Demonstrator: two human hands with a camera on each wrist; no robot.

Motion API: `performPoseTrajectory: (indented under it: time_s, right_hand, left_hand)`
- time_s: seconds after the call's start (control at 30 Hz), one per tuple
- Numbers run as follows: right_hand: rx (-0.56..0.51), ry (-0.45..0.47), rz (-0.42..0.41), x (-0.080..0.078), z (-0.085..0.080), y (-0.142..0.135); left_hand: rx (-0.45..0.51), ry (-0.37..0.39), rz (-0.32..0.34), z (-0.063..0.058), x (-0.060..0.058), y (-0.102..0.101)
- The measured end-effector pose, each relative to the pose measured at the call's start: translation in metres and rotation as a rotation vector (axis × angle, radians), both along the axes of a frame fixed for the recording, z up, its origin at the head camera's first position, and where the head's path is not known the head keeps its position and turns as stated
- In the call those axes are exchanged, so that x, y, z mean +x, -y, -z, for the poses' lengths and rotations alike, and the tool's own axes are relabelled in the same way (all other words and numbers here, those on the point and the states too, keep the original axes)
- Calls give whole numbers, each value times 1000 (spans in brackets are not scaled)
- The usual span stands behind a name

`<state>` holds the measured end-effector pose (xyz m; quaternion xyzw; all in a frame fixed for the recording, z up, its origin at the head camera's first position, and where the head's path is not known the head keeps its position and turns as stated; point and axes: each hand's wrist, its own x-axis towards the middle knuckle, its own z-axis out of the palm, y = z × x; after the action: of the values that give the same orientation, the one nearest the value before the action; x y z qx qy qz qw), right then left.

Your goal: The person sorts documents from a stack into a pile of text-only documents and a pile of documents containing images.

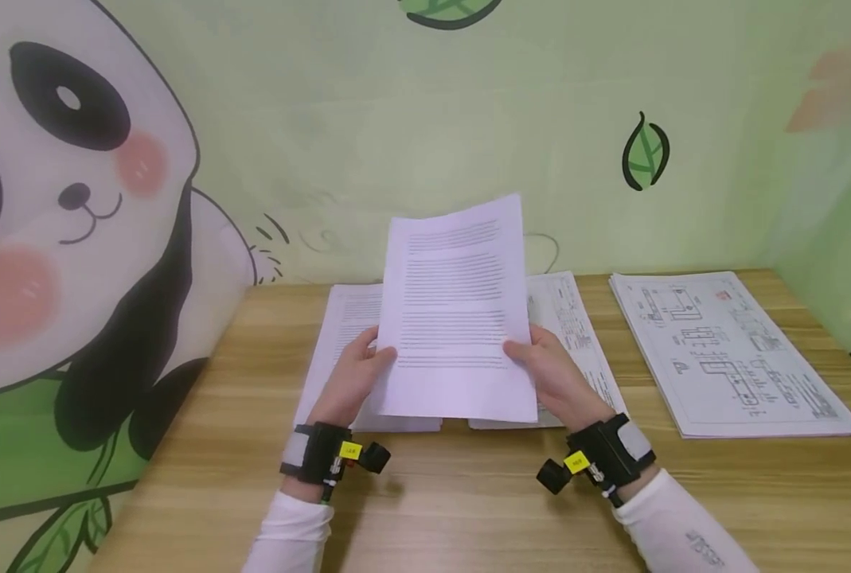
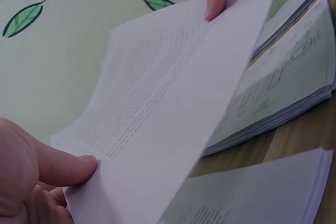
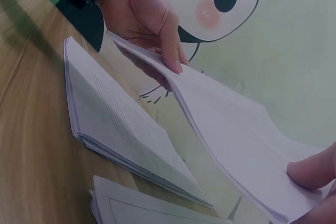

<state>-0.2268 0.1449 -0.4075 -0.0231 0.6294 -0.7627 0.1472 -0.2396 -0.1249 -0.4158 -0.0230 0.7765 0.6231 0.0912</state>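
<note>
I have both hands on one thing: the left grip (image 1: 348, 376) pinches the left edge of the printed sheets (image 1: 457, 318), thumb on top, and the right grip (image 1: 561, 378) pinches the opposite edge. The sheets are held between them, raised above the bench (image 1: 446, 509). In the head view the fingers beneath the paper are mostly hidden from me, and the small print is unreadable. Past the sheets, the text stack (image 1: 318, 382) peeks out beside the left grip and the drawing stack (image 1: 586, 342) beside the right grip, each partly covered. Well right of the right grip, the far stack (image 1: 736, 358) lies in fuller sight.

My left wrist view cuts off the right grip at the top, but shows the drawing stack's layered edge. My right wrist view crops the right grip at its side, yet shows the held paper's thickness and the left grip's fingers underneath. Outward from the left grip, the panda backdrop (image 1: 138, 239) runs out of frame.
</note>
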Motion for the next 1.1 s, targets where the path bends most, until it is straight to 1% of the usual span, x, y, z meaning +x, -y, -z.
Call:
performPoseTrajectory:
  time_s: [0.1,0.23,0.37,0.43,0.6,0.67,0.73,0.87,0.93,1.03,1.1]
  right_hand:
    - [-2,7,-11,-3,3,15]
    - [41,-2,3,-7,9,36]
    - [146,-15,45,-10,15,55]
    - [202,-8,73,-12,18,65]
    - [338,7,125,-19,23,88]
    - [393,-10,133,-23,25,94]
    - [448,-39,121,-25,29,99]
    - [576,-130,87,-28,36,104]
    - [639,-166,83,-29,40,105]
    - [702,-188,84,-29,43,107]
    - [726,-179,79,-30,44,108]
  left_hand:
    - [-66,6,-12,0,-1,15]
    - [-98,22,-21,1,-3,34]
    - [-103,65,-56,6,-3,51]
    - [-109,93,-74,8,-3,59]
    - [-140,94,-94,13,-1,77]
    - [-168,84,-100,15,0,82]
    - [-192,78,-106,17,0,85]
    - [-240,72,-119,21,1,91]
    - [-257,79,-127,22,2,93]
    - [-267,83,-129,25,2,97]
    - [-269,90,-128,27,2,99]
